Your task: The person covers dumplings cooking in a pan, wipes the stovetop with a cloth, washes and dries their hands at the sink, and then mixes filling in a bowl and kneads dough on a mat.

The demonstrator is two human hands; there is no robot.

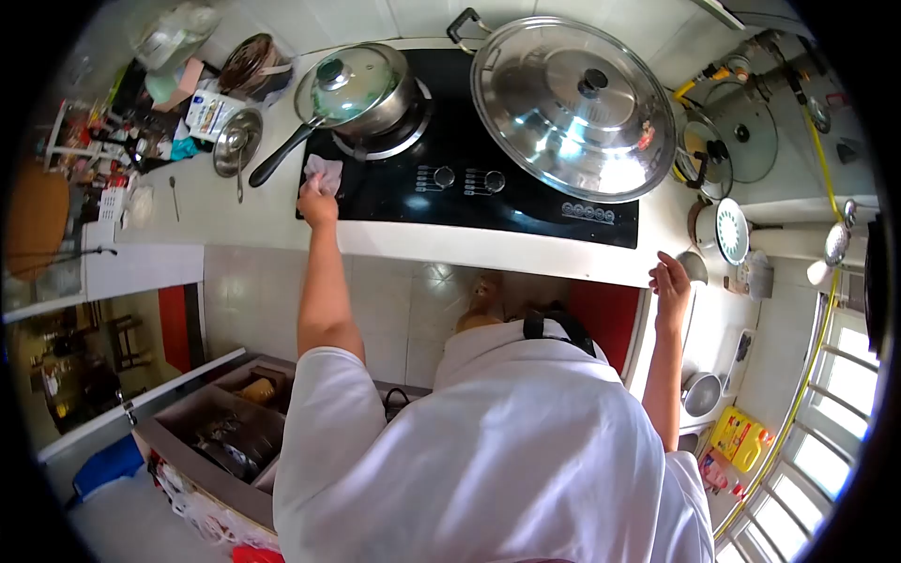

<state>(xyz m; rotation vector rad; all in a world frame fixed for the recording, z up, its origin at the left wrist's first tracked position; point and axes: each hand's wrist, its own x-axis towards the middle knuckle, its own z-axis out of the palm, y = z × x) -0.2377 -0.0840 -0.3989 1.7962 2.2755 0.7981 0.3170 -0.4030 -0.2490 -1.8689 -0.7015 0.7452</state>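
Note:
My left hand [317,202] is closed on a pinkish cloth [324,174], pressed on the left front corner of the black glass cooktop [394,202]. Just above it, the black handle of a lidded saucepan [361,98] points down and left. The saucepan stands on the left burner. A large wok with a domed steel lid [572,113] covers the right side of the cooktop. My right hand [670,278] is raised near the counter's front edge, right of the cooktop, fingers partly curled, with nothing visible in it.
A steel bowl with a spoon [236,143] and many small items are on the left counter [216,202]. To the right are a white strainer [731,231], a lidded pot [706,159] and a yellow bottle [740,438]. An open drawer [221,422] juts out at lower left.

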